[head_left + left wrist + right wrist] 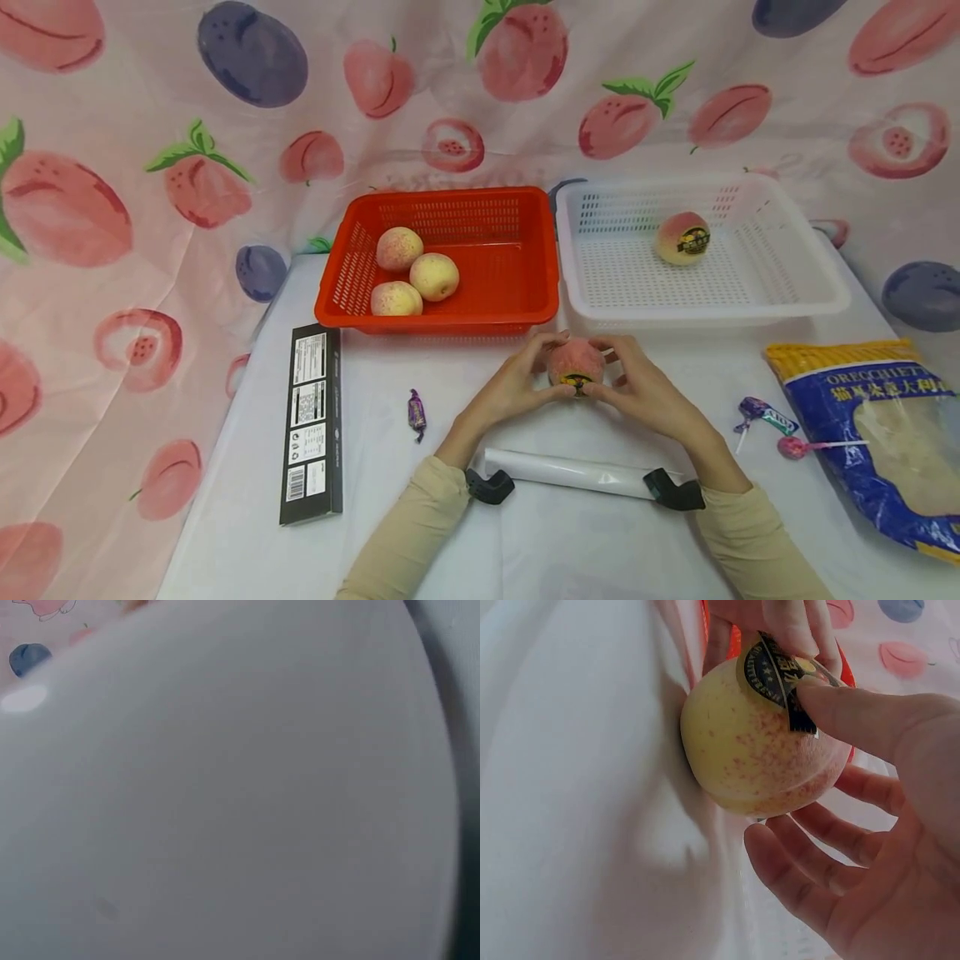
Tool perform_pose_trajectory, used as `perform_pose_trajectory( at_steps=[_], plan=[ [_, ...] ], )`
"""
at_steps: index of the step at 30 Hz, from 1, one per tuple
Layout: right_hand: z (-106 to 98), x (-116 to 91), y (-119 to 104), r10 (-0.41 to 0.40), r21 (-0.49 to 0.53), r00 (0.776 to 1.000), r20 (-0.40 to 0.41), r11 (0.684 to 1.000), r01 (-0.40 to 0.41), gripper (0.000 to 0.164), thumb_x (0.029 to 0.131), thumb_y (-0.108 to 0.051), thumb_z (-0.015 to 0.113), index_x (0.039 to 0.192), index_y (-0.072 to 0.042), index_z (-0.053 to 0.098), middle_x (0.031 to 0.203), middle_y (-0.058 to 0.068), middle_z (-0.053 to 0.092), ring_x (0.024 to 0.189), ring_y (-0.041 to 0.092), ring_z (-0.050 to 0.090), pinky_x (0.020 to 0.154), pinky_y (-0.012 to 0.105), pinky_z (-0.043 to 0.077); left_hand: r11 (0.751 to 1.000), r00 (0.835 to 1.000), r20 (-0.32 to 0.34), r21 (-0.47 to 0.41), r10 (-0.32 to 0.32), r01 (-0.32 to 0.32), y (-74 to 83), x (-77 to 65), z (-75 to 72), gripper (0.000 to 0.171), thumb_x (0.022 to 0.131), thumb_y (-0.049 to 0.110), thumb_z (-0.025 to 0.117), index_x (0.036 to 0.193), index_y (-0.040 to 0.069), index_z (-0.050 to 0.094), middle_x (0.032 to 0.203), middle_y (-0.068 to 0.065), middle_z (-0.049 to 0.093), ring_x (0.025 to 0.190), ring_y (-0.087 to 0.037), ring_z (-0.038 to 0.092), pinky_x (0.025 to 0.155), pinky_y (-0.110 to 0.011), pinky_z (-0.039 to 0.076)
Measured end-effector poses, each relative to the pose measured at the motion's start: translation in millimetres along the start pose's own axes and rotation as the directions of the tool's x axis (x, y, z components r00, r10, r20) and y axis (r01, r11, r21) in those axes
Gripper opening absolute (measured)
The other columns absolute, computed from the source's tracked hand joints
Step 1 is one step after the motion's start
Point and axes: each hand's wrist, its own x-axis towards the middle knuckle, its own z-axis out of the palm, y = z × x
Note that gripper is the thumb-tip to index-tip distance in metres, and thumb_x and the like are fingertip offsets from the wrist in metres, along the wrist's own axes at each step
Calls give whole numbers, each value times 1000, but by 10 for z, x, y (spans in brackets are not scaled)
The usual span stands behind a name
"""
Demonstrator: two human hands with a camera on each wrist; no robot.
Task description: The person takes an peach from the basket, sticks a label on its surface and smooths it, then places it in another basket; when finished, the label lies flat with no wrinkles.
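Two hands hold one peach (576, 358). The left hand (517, 379) curls its fingers and thumb around one side, and the right hand (637, 387) does the same on the other. They are open only about as wide as the peach. The right thumb presses on the black and gold sticker (776, 675). The left wrist view is mostly a big pale shape, so no grip shows there.

The peach is at the white table (405, 550), just in front of the two baskets. The red basket (525, 318) has three peaches (435, 277) in it. The white basket (712, 312) has one peach with a sticker.

Closer to the person, a white roll (573, 472) lies between the arms. To the left are a purple candy (417, 415) and a long black box (335, 433). To the right are two lollipops (791, 448) and a blue and yellow bag (840, 417).
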Motion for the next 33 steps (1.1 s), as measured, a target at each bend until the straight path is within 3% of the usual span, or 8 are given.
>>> perform_pose_trajectory(
  at_steps=[10,14,17,19,21,25,28,33],
  plan=[
    [-233,-47,122,87,187,996,28,978,-91,47,87,-30,55,128,-18,37,124,9,45,106,24,49,79,33,47,991,999,-38,-131,-34,29,29,18,99,68,71,34,72,127,23,33,124,8,40,102,-8,56,89,-23,46],
    [-381,-97,294,177,349,981,-76,927,-140,35,92,-33,45,118,-10,46,114,13,52,98,19,54,74,25,50,992,995,-69,-110,-70,62,78,-27,72,68,70,28,74,126,19,36,122,5,45,97,-10,58,84,-25,48],
    [-428,-125,531,260,535,947,-190,836,-122,37,92,-34,43,108,-2,54,102,10,58,92,15,58,71,22,50,991,994,-84,-123,-69,58,177,-56,15,66,71,22,74,124,13,38,119,-1,47,94,-14,59,82,-31,49],
    [-453,-139,651,345,662,897,-276,745,-82,38,91,-35,45,100,1,57,93,6,60,88,14,59,70,21,51,989,995,-87,-144,-58,45,239,-61,-17,65,71,19,74,124,10,38,118,-3,47,92,-17,60,82,-34,49],
    [-474,-151,721,436,793,833,-340,609,5,37,88,-34,51,94,1,57,87,4,59,86,16,59,71,21,51,987,995,-86,-157,-47,33,248,-48,-22,65,71,19,74,124,10,38,118,-3,47,91,-17,59,82,-36,49],
    [-531,-159,658,578,951,757,-306,160,263,28,84,-25,59,98,-3,51,86,7,52,89,22,55,77,27,51,988,996,-65,-148,-58,48,109,-7,33,70,70,26,74,128,17,37,122,4,44,98,-12,55,86,-31,48],
    [-546,-136,603,637,902,730,-249,-122,414,30,83,-13,61,109,-7,48,95,8,51,92,23,51,80,31,49,989,995,-43,-115,-95,90,-20,12,83,73,70,36,73,131,25,34,129,9,39,108,-9,48,92,-27,44],
    [-543,-57,526,699,790,658,-282,-220,572,38,83,-2,57,118,-9,46,117,6,48,99,22,46,83,32,46,985,987,-29,-84,-156,153,-90,32,139,78,68,47,70,134,33,31,137,7,33,122,-11,37,101,-33,36]
  ],
)
